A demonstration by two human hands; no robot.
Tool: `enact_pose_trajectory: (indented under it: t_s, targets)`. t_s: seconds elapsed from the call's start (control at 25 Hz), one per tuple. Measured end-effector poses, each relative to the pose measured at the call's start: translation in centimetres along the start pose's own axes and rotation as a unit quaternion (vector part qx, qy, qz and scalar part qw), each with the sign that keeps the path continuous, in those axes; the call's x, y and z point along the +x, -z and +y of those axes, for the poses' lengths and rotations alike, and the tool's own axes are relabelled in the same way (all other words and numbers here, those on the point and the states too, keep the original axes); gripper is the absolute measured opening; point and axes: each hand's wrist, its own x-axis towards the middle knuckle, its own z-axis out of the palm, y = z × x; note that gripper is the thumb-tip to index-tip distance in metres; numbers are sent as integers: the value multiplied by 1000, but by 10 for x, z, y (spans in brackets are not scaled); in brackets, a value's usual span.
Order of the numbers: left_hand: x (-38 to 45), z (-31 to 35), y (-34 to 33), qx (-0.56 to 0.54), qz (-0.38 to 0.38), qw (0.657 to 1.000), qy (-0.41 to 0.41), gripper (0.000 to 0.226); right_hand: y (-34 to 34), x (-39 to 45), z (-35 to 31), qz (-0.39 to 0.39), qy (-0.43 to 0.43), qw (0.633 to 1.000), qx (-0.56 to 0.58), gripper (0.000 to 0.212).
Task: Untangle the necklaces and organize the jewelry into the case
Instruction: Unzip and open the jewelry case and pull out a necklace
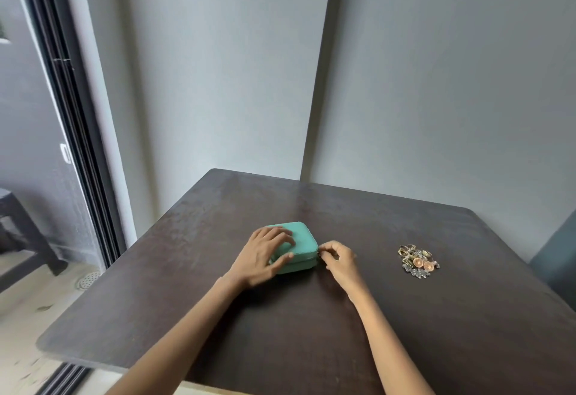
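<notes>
1. Head view: table [218,316], dark, carries every item; it gives a flat, firm base, so the unzipping is best done with the case kept down on it rather than lifted.
2. Case [304,238], teal, zipped shut, sits near the table's middle. Judgement: the step in hand is opening it; no jewelry is in it yet.
3. Left hand [265,254] lies over the case's lid and near side, fingers [282,235] spread and fairly straight, pressing rather than gripping. It should hold the case steady and keep clear of the zip line as the pull travels round.
4. Right hand [338,259] is at the case's right corner, fingers curled in a pinch at the zip pull [319,255]; the pull itself is too small to make out well. A steady draw along the seam, slowing at each rounded corner, should avoid a snag.
5. Jewelry [417,260], a tangled heap of chains and small pieces, lies well apart to the right, untouched. Keep the case from sliding towards it.
</notes>
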Motion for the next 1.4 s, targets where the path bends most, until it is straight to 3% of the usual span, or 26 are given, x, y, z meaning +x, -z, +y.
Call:
enact_pose_trajectory:
  t_s: [0.2, 0.32, 0.44, 0.52, 0.6, 0.8, 0.88, 0.96, 1.2, 1.32, 1.4]
  targets:
    - [3, -10, -8, -40, -32, 999, -2, 50, -2, 7, 3, 9, 24, 999, -33, 31]
    - [7, -6, -7, -25, -39, 999, 6, 57, 3, -1, 1, 60, 46, 997, -26, 32]
    - [12, 7, -15, -17, -6, 998, 64, 51, -4, -20, -7, 82, 125, 983, -106, 25]
    - [17, 15, -24, 12, 7, 997, 79, 47, -18, -34, -15, 92, 216, 955, -180, 31]
    - [21, 17, -31, 51, 9, 996, 74, 35, -32, -40, -20, 113, 255, 936, -213, 40]
    - [19, 21, -24, -30, 45, 994, 95, 24, -30, -35, -20, 54, 126, 985, -101, 26]
    - [14, 27, -23, 17, 71, 997, 33, 24, -26, -33, -17, 66, 78, 994, -27, 22]
    - [10, 31, -24, 123, 74, 989, -36, 26, -24, -32, -17, 73, 45, 996, 6, 19]
    - [12, 28, -25, 231, 47, 971, -33, 14, -22, -37, -20, 73, 51, 995, 38, 22]
    - [11, 29, -22, 235, 34, 971, -41, 23, -19, -38, -26, 51, 31, 996, 67, 24]
    - [8, 30, -22, 180, 44, 982, -20, 23, -15, -36, -31, 85, -22, 984, 157, 21]
